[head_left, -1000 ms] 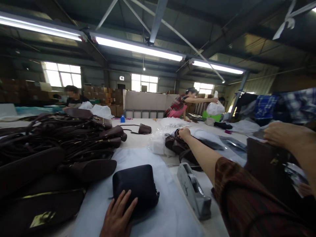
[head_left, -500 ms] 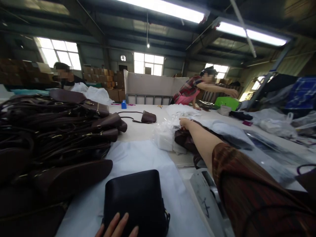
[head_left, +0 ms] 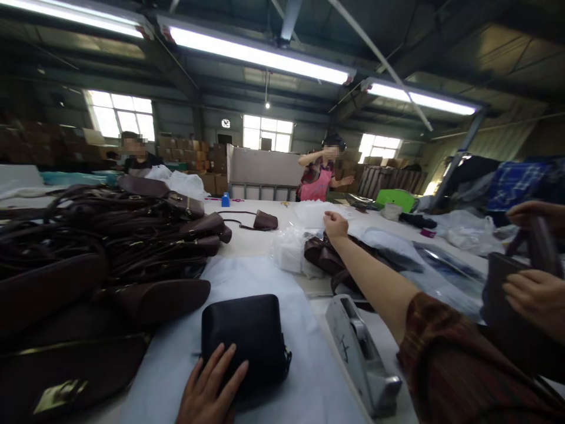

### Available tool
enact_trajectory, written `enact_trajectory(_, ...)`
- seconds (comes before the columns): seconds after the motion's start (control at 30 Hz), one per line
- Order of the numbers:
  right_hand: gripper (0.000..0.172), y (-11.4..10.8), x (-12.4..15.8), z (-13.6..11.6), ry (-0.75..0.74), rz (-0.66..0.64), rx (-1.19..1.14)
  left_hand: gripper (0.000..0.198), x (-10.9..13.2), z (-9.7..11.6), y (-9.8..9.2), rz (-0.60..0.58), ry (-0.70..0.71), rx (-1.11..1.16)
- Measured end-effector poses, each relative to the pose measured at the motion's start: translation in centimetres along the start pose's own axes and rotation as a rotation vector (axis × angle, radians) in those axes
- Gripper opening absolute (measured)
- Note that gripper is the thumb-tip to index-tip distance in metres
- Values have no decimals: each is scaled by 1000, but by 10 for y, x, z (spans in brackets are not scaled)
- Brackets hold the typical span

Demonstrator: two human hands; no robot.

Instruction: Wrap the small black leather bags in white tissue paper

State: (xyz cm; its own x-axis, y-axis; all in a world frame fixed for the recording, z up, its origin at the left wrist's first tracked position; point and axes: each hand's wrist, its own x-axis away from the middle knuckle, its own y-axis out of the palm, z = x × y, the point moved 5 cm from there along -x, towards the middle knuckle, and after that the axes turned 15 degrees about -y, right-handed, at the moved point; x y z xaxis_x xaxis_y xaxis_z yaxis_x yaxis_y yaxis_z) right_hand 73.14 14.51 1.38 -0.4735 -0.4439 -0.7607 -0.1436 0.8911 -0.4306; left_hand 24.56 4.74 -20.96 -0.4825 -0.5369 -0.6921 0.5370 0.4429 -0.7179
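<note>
A black handbag point(head_left: 242, 327) lies on white sheeting in front of me. My left hand point(head_left: 216, 383) rests on its lower left part, fingers spread and flat. My right hand point(head_left: 336, 225) is stretched far forward over the table, fingers curled together near the edge of a white stack point(head_left: 311, 214). What they hold, if anything, is too small to make out. Just below that hand sit dark brown bags point(head_left: 324, 254), with clear plastic packets point(head_left: 289, 250) on their left. Beneath my right arm stands a grey tape dispenser point(head_left: 364, 359).
Dark brown bags with straps point(head_left: 110, 235) are heaped along the left. A small brown bag point(head_left: 265, 220) and a blue object point(head_left: 225, 200) lie farther back. At right, another person's hands point(head_left: 532, 294) hold a dark bag. A person in a pink apron point(head_left: 320, 176) stands across the table.
The view has shifted, showing more of my left hand. My right hand's fingers have curled in. The person opposite has straightened up, and a co-worker's hands with a bag have appeared at right.
</note>
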Motion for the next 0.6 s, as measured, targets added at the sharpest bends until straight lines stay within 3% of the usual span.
enact_trajectory(0.1, 50, -11, 68, -32, 88, -23, -426, 79, 0, 10, -8, -74, -38, 40)
enact_trajectory(0.17, 56, -12, 125, -52, 214, -74, -792, 79, 0, 13, -14, -112, -54, 70)
enact_trajectory(0.23, 60, -17, 185, -73, 328, -145, -1013, 78, -2, 13, -17, -171, -74, 103)
enact_trajectory(0.33, 59, -32, 261, -102, 407, -269, -1118, 74, -6, 12, -23, -318, -114, 193)
enact_trajectory(0.43, 44, -53, 312, -121, 381, -429, -1122, 58, -14, 10, -36, -414, -188, 396)
enact_trajectory(0.53, 32, -69, 339, -135, 240, -682, -1073, 39, -20, 2, -55, -378, -448, 647)
enact_trajectory(0.6, 30, -74, 352, -144, 122, -888, -1047, 37, -16, 1, -67, -347, -654, 732)
